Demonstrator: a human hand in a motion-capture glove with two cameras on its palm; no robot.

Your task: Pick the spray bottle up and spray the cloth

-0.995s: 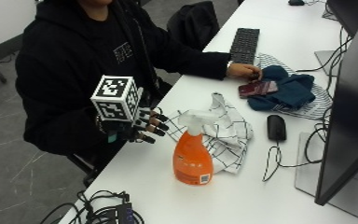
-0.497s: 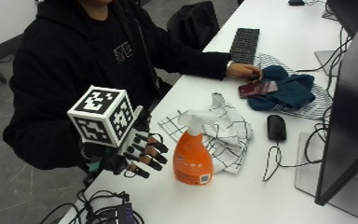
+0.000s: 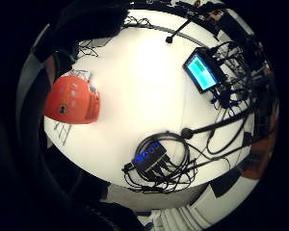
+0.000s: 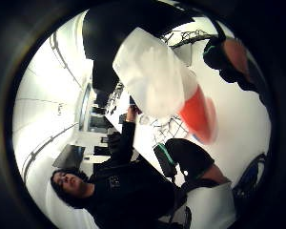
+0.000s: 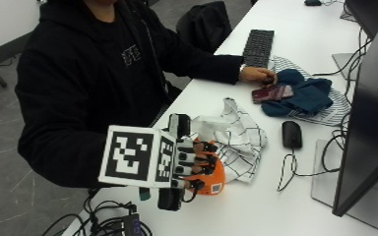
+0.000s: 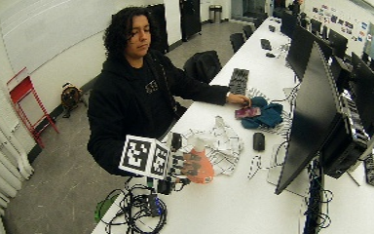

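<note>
Low in the outside frame, our gloved right hand (image 5: 199,164) curls around the orange spray bottle (image 5: 210,178) on the counter (image 5: 287,206), beside the checked cloth (image 5: 238,142); a misplaced grip could tip it.

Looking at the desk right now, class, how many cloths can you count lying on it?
3. A white checked cloth beside the spray bottle, a dark blue cloth near the keyboard, and a striped cloth beneath the blue one. Others may be hidden.
</note>
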